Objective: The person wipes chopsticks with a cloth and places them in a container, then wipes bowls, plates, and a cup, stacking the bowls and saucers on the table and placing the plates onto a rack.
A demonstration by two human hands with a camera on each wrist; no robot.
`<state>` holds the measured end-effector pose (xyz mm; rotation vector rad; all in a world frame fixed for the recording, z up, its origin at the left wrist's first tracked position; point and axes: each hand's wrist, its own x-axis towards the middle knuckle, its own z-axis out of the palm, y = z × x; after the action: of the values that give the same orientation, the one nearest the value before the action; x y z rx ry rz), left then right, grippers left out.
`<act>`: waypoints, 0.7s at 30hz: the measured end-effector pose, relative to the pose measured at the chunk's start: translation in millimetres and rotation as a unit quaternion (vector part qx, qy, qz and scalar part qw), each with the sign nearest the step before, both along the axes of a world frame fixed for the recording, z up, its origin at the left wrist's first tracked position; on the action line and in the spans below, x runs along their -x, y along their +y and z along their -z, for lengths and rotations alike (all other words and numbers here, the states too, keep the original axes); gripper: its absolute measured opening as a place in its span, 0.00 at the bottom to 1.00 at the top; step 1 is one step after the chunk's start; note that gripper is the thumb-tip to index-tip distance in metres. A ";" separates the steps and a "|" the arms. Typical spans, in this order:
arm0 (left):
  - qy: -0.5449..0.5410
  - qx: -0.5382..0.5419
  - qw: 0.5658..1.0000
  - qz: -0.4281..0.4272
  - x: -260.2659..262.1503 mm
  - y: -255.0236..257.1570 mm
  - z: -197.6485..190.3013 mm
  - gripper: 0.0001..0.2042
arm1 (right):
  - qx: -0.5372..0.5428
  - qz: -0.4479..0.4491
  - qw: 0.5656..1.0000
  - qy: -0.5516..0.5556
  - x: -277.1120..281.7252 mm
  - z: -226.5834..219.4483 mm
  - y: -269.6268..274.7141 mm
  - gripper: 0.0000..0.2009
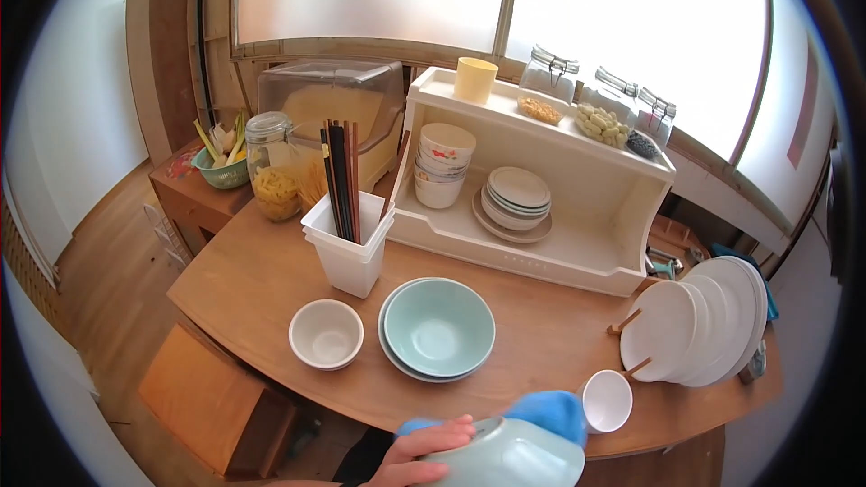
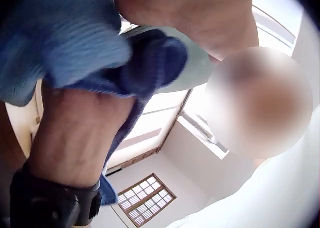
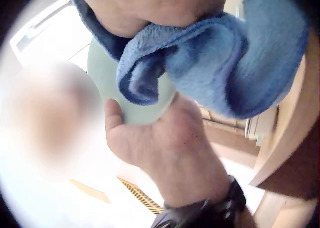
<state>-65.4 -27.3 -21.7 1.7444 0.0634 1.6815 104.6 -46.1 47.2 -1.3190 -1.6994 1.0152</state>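
Observation:
At the bottom of the head view, my left hand (image 1: 422, 453) grips a pale blue-green bowl (image 1: 519, 460), tilted and lifted near the table's front edge. In the right wrist view, that hand's thumb lies along the rim of the bowl (image 3: 102, 70). My right hand (image 3: 160, 8) holds a bunched blue cloth (image 3: 265, 58) against the bowl. The bowl hides this hand in the head view, where the cloth (image 1: 550, 413) shows past the bowl's far side. Much of the bowl is covered by cloth and hands in the left wrist view.
Beside the hands stand a small white cup (image 1: 607, 401) and racked white plates (image 1: 663, 329). Farther back are stacked blue-green bowls (image 1: 440, 329), a small cream bowl (image 1: 327, 334) and a white chopstick holder (image 1: 350, 257). A cream shelf (image 1: 577, 207) holds dishes and jars.

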 end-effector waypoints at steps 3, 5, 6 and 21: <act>0.001 -0.012 0.999 -0.030 -4.6 2.1 12.7 0.29 | 0.008 -0.035 0.999 0.003 17.6 2.6 3.4 0.19; 0.012 -0.022 0.999 -0.034 -4.9 5.9 9.7 0.30 | 0.005 -0.033 0.999 0.006 18.6 0.8 5.7 0.19; 0.019 -0.018 0.998 -0.064 -5.2 4.4 7.7 0.31 | 0.001 -0.026 1.000 0.006 15.2 0.3 4.7 0.19; 0.046 0.005 0.998 -0.049 -1.9 1.1 8.2 0.34 | 0.012 -0.045 0.999 0.020 13.7 -2.7 -0.9 0.19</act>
<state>-63.5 -26.2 -30.0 1.8374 0.2009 1.6661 90.8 -47.0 50.0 -1.2377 -1.7344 1.1101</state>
